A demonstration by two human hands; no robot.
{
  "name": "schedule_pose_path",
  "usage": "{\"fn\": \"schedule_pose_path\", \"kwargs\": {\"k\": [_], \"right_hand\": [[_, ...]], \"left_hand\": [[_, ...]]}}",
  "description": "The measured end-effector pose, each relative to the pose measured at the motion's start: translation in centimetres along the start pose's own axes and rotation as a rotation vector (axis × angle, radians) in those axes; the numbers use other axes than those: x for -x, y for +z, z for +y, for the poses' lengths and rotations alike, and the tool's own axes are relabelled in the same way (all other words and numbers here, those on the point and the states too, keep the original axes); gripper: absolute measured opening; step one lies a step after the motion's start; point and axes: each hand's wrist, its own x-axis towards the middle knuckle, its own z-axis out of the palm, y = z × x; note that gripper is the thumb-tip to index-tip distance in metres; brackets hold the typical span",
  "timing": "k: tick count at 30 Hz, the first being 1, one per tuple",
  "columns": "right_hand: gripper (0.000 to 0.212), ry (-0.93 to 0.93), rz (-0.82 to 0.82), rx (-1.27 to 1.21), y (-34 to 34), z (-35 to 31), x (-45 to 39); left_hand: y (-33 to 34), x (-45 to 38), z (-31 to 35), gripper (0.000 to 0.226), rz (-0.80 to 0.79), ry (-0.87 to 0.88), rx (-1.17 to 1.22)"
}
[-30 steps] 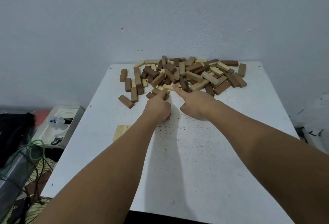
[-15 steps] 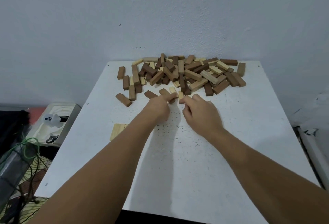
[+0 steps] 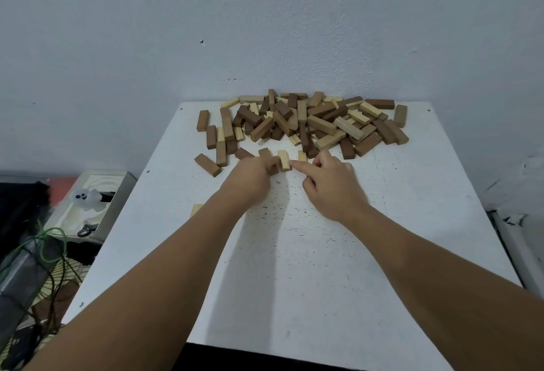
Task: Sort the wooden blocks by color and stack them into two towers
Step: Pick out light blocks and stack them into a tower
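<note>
A mixed pile of dark brown and light wooden blocks lies at the far edge of the white table. At the pile's near edge, my left hand curls its fingertips round a dark brown block. My right hand has its index finger stretched left, and the tip touches a light block lying beside that dark one. Its other fingers are curled. A second light block lies just behind that index finger. A flat light block shows partly from under my left forearm.
Loose dark blocks lie left of my left hand. The wall stands straight behind the pile. Off the table's left edge, lower down, are a pale tray with a small white figure and green cables.
My right hand has gone from pinching a light block to pointing its index finger at a light block set beside the dark one. My left hand stays at the dark block.
</note>
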Motion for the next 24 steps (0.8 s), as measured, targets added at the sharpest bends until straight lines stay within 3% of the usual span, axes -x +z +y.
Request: {"fn": "schedule_pose_path", "kwargs": {"k": [3, 6, 9, 12, 18, 24], "right_hand": [[0.047, 0.007, 0.015, 0.009, -0.1, -0.2, 0.1], [0.054, 0.006, 0.008, 0.027, -0.2, -0.3, 0.0], [0.064, -0.018, -0.025, 0.074, -0.2, -0.2, -0.1], [0.066, -0.032, -0.066, 0.136, -0.2, -0.2, -0.1], [0.06, -0.04, -0.112, 0.15, -0.2, -0.2, -0.5], [0.06, -0.032, -0.029, 0.053, -0.3, -0.2, -0.1]], "left_hand": [[-0.7, -0.4, -0.2, 0.052, 0.031, -0.054, -0.026], [-1.4, -0.7, -1.0, 0.037, 0.18, -0.071, -0.007], [-2.0, -1.1, -1.1, 0.039, 0.275, -0.185, -0.034], [-2.3, -1.7, -1.0, 0.048, 0.214, -0.303, -0.171], [-3.2, -3.2, -1.3, 0.061, 0.091, -0.32, -0.188], [-3.4, -1.9, -0.6, 0.047, 0.086, -0.266, -0.233]]}}
